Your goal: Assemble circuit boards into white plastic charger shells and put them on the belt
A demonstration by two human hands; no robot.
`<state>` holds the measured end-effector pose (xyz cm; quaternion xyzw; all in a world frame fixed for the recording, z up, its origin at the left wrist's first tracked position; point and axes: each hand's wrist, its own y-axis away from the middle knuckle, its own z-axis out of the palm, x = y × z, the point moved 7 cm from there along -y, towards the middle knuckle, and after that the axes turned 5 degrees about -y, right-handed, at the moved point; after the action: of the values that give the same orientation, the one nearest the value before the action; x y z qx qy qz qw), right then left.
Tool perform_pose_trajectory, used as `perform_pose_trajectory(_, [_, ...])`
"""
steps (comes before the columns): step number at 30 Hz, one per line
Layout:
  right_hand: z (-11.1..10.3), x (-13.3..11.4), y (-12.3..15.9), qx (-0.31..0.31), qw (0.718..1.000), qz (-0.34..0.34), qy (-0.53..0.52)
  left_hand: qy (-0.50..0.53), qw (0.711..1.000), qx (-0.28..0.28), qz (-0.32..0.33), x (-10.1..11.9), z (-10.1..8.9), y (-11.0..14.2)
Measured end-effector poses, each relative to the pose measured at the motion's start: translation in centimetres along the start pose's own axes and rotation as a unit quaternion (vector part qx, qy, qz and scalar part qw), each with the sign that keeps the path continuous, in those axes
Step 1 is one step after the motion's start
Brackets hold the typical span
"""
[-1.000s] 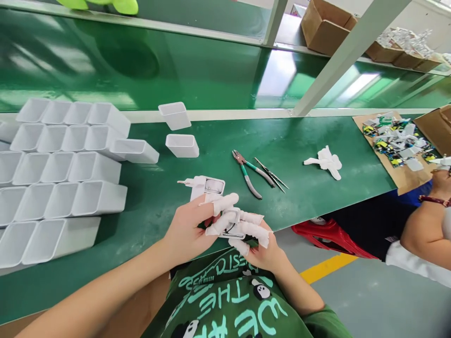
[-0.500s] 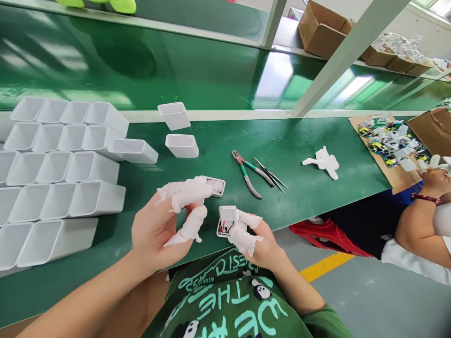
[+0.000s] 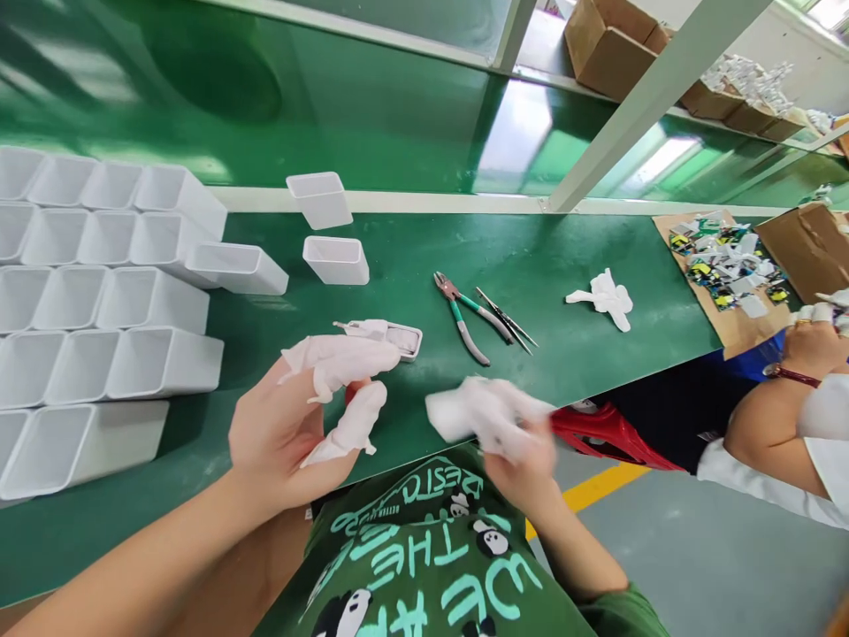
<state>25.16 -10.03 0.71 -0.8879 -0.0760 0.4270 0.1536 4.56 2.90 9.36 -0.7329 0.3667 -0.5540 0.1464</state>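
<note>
My left hand [image 3: 298, 420] hovers over the green bench with white covers on its fingers. Its thumb and fingers are curled but apart, with nothing plainly held. Partly hidden behind those fingers is a small white oblong casing [image 3: 406, 341], its open side up. My right hand [image 3: 508, 429], also in white finger covers and smeared by motion, grips a small white plastic case [image 3: 448, 416] near the bench's front edge. The case's inside is turned out of sight. Beyond my hands lie green-handled cutting pliers [image 3: 459, 314] and metal tweezers [image 3: 508, 320], side by side.
Rows of white rectangular bins [image 3: 165, 363] stand at the left, with loose ones [image 3: 337, 259] beside them. A crumpled white glove-like piece [image 3: 605, 299] lies to the right. Farther right are small parts on cardboard [image 3: 726, 265] and a co-worker's arm [image 3: 762, 425]. A slanted post [image 3: 637, 115] rises behind.
My right hand has moved slightly right and turned the white case, hiding the red wire seen inside before. My left hand stays nearly in place. The view has shifted a little.
</note>
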Motion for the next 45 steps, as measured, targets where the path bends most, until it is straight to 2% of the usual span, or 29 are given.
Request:
perform_pose_trajectory(3, [-0.2, -0.7, -0.2, 0.05, 0.995, -0.058, 0.064, 0.011, 1.0, -0.015, -0.016, -0.1, 0.2, 0.0])
perform_pose_trajectory(5, [0.0, -1.2, -0.6, 0.06, 0.991, -0.08, 0.084, 0.017, 0.999, -0.021, -0.019, 0.0, 0.2, 0.0])
perform_pose_trajectory(10, [0.0, -1.2, -0.9, 0.099, 0.988, -0.094, 0.075, 0.011, 1.0, -0.021, -0.011, 0.2, 0.2, 0.0])
perform_pose_trajectory(12, [0.1, -1.0, -1.0, 0.096, 0.989, -0.095, 0.062, -0.006, 1.0, -0.029, -0.005, 0.2, 0.4, 0.2])
perform_pose_trajectory(15, [0.0, -1.2, -1.2, 0.099, 0.993, -0.064, -0.016, -0.047, 0.998, -0.033, 0.005, 0.0, 1.1, 0.9])
perform_pose_trajectory(17, [-0.3, -1.4, -1.4, 0.121, 0.98, 0.006, -0.159, -0.05, 0.998, -0.012, 0.043, 0.1, 1.5, 1.7])
perform_pose_trajectory(19, [0.1, -1.6, -1.9, 0.121, 0.926, 0.101, -0.342, -0.027, 0.995, 0.03, 0.094, 0.3, 1.7, 2.7])
perform_pose_trajectory(21, [1.3, -2.4, -2.5, 0.088, 0.85, 0.191, -0.483, -0.002, 0.992, 0.048, 0.117, 0.3, 2.1, 3.4])
perform_pose_trajectory(23, [2.6, -3.2, -3.1, 0.051, 0.774, 0.264, -0.573, 0.011, 0.991, 0.034, 0.132, 0.4, 2.6, 3.5])
perform_pose_trajectory(25, [3.7, -3.8, -3.6, 0.026, 0.713, 0.318, -0.624, 0.014, 0.989, 0.012, 0.148, 1.0, 2.9, 3.1])
perform_pose_trajectory(27, [4.5, -4.1, -3.9, 0.009, 0.674, 0.345, -0.653, 0.004, 0.989, -0.006, 0.146, 1.7, 3.0, 2.0])
perform_pose_trajectory(30, [5.3, -4.3, -4.1, -0.005, 0.651, 0.351, -0.673, 0.004, 0.992, -0.043, 0.118, 2.4, 3.2, 0.4])
perform_pose_trajectory(35, [5.5, -4.2, -3.9, 0.002, 0.657, 0.362, -0.662, 0.031, 0.993, -0.049, 0.105, 2.3, 3.2, 0.1])
perform_pose_trajectory(38, [5.4, -3.9, -3.8, 0.006, 0.671, 0.362, -0.647, 0.011, 0.994, -0.041, 0.104, 1.7, 3.2, 0.7])
perform_pose_trajectory(40, [5.2, -3.6, -3.7, 0.007, 0.692, 0.351, -0.631, 0.004, 0.994, -0.043, 0.104, 1.5, 3.2, 1.0])
perform_pose_trajectory(41, [4.9, -3.5, -3.8, 0.011, 0.714, 0.335, -0.615, 0.003, 0.994, -0.042, 0.103, 1.4, 3.2, 1.2])
perform_pose_trajectory(42, [4.4, -3.2, -3.9, 0.023, 0.747, 0.308, -0.588, 0.003, 0.994, -0.04, 0.101, 1.3, 3.1, 1.4])
perform_pose_trajectory(44, [2.4, -3.2, -4.3, 0.061, 0.842, 0.212, -0.493, 0.005, 0.996, -0.044, 0.076, 0.8, 3.1, 2.0])
perform_pose_trajectory(45, [1.3, -3.6, -4.5, 0.074, 0.889, 0.148, -0.428, 0.004, 0.997, -0.059, 0.043, 0.4, 3.2, 2.4])
